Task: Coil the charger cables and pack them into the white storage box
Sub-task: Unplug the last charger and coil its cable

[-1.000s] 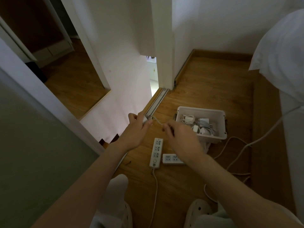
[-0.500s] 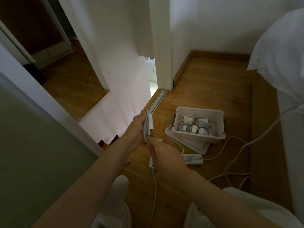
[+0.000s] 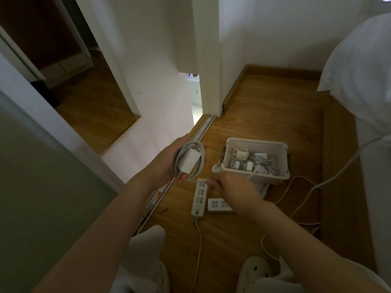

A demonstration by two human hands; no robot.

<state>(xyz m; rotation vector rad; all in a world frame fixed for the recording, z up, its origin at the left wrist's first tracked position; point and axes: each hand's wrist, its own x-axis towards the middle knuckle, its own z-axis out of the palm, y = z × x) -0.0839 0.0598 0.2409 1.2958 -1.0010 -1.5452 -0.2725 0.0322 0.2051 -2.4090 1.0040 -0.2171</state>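
Bare left hand (image 3: 165,157) and right hand (image 3: 237,189), with forearms (image 3: 118,210) uncovered right down to the bottom edge of the view. Loose white trousers (image 3: 146,248) over both knees. White clog-style slippers (image 3: 254,269), rounded toes punched with small round holes.

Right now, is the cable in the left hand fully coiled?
Mostly coiled: loops of the cable wrap the white charger in the left hand, but a loose tail runs to the right hand.

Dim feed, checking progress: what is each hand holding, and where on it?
The left hand holds the charger, its cable coiled round it, across the palm. The right hand pinches that cable's loose end.
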